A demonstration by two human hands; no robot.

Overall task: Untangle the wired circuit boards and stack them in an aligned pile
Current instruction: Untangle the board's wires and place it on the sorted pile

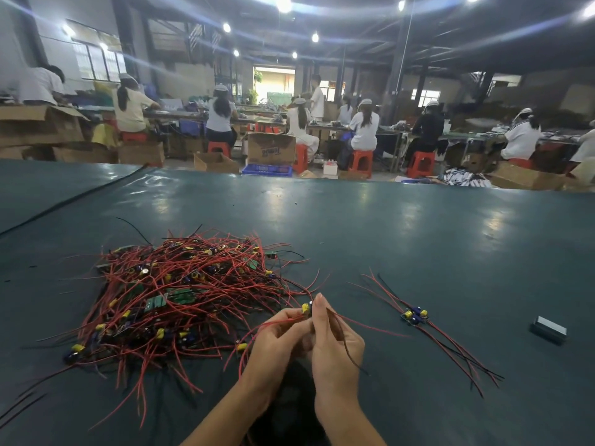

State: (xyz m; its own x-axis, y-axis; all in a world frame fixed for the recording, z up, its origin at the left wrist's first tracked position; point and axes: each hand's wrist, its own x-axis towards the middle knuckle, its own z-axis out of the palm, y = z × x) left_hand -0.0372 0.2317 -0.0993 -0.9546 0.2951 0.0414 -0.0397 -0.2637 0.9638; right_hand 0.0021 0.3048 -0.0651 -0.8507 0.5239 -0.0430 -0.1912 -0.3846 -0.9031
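both hands are working on one board (306,309) just right of the tangle (180,294). the left hand (277,336) is pinching it with curled fingers, and the right hand (335,339) is pinching it from the other side, with a dark wire trailing over its back. the task is looking barely begun. a small stack (415,315) is lying to the right on the table (386,220) (a few boards, count unclear), while most boards are waiting in the red-wired tangle.
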